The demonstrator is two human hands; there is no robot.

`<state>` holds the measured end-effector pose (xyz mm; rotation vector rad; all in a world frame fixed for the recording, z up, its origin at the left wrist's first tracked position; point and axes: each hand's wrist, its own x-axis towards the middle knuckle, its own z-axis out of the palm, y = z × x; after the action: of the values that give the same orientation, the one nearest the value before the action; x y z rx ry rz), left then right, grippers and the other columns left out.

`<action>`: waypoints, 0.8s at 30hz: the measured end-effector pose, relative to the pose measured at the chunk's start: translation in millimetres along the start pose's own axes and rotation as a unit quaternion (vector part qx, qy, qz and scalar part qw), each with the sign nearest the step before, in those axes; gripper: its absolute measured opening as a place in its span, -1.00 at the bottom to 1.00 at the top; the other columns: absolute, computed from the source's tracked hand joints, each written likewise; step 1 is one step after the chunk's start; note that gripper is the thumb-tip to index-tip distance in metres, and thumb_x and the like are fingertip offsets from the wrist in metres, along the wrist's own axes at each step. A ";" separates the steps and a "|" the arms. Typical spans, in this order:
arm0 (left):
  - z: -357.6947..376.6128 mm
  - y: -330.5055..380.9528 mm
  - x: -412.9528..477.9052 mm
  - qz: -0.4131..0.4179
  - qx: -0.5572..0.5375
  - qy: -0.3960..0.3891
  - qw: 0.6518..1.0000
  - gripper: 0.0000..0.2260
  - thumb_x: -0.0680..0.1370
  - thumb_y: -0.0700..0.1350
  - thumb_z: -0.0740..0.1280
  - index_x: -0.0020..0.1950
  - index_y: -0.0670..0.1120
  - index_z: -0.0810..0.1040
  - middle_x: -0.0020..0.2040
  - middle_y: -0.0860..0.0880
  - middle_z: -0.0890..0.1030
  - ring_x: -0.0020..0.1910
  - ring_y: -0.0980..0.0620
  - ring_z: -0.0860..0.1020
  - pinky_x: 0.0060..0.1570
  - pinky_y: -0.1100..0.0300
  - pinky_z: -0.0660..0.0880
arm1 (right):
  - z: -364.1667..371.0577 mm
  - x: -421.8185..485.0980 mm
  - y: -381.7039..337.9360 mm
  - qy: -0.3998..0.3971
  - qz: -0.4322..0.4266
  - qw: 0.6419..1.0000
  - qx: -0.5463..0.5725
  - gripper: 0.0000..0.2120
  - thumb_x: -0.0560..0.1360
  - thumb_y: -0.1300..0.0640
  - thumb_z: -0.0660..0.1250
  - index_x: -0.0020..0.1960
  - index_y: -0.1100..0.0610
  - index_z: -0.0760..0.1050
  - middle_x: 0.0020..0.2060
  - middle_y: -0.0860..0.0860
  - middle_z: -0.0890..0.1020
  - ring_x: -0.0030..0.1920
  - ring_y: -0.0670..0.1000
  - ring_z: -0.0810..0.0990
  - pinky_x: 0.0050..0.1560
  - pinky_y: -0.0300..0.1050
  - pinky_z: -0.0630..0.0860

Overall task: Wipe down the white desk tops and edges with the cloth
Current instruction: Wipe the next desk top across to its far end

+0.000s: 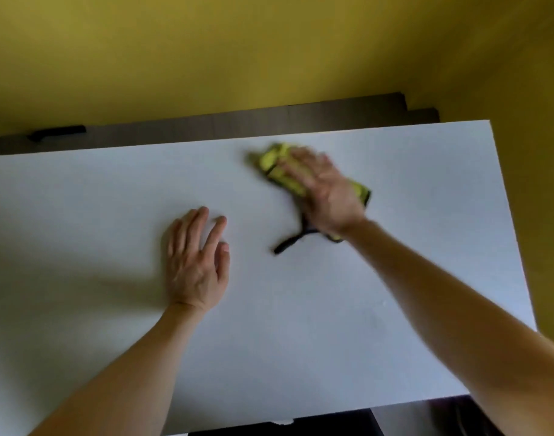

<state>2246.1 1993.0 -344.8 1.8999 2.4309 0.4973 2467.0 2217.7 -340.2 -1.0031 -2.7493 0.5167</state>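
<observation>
The white desk top (395, 158) fills most of the view. A yellow-green cloth (274, 160) with black trim lies on its far middle part. My right hand (324, 191) lies flat on top of the cloth with straight fingers, and both are blurred by motion. A black strap (289, 243) of the cloth trails toward me from under the wrist. My left hand (198, 262) rests flat on the bare desk, left of the cloth, fingers spread.
A yellow wall (269, 51) rises behind the desk and along its right side. Between the far desk edge and the wall runs a dark brown strip (238, 122), with a small black object (57, 133) at its left. Dark floor (410, 416) shows below the near edge.
</observation>
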 end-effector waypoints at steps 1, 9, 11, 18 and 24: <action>-0.2 -0.2 -0.7 0.000 -0.001 -0.001 1.000 -0.61 0.70 -0.08 0.29 0.52 -0.10 0.59 0.61 -0.22 0.44 0.59 -0.31 0.41 0.56 -0.34 0.29 | -13.3 -3.9 30.7 0.024 0.071 0.997 -0.005 -0.32 0.68 0.08 0.29 0.75 -0.06 0.16 0.72 0.08 0.25 0.73 0.18 0.15 0.73 0.21 0.06; -1.3 1.9 -1.5 0.006 0.005 0.021 1.000 -0.61 0.70 -0.09 0.29 0.52 -0.12 0.58 0.60 -0.23 0.45 0.57 -0.32 0.43 0.56 -0.33 0.30 | 19.9 -32.3 -69.1 0.057 0.085 0.994 0.033 -0.41 0.75 0.00 0.26 0.74 -0.01 0.21 0.73 0.18 0.19 0.73 0.21 0.15 0.69 0.19 0.17; -0.5 0.4 0.8 0.006 0.008 0.025 1.000 -0.61 0.69 -0.08 0.29 0.50 -0.14 0.59 0.60 -0.22 0.45 0.56 -0.32 0.43 0.55 -0.33 0.31 | 36.9 -51.7 -110.6 0.029 0.001 0.999 0.038 -0.43 0.75 -0.09 0.27 0.72 0.01 0.28 0.71 0.21 0.24 0.71 0.25 0.20 0.65 0.25 0.21; -0.8 0.3 -0.2 0.005 0.016 0.011 1.000 -0.60 0.70 -0.06 0.28 0.53 -0.10 0.56 0.61 -0.20 0.44 0.57 -0.31 0.42 0.56 -0.33 0.29 | 7.9 -21.5 -50.1 0.017 -0.023 0.995 -0.096 -0.36 0.53 0.02 0.39 0.60 -0.01 0.41 0.48 0.22 0.50 0.34 0.27 0.48 0.26 0.19 0.37; 1.4 -0.4 0.0 0.005 0.021 0.010 1.000 -0.61 0.70 -0.07 0.29 0.52 -0.09 0.58 0.61 -0.20 0.44 0.58 -0.30 0.42 0.57 -0.32 0.28 | -27.2 -6.2 40.1 0.126 0.244 0.958 -0.087 -0.49 0.66 -0.22 0.26 0.49 0.05 0.44 0.24 0.23 0.50 0.20 0.27 0.46 0.22 0.19 0.47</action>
<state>2245.9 1993.2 -346.3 1.9339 2.4651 0.4713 2502.8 2249.5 -330.4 -1.6776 -2.3460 0.1860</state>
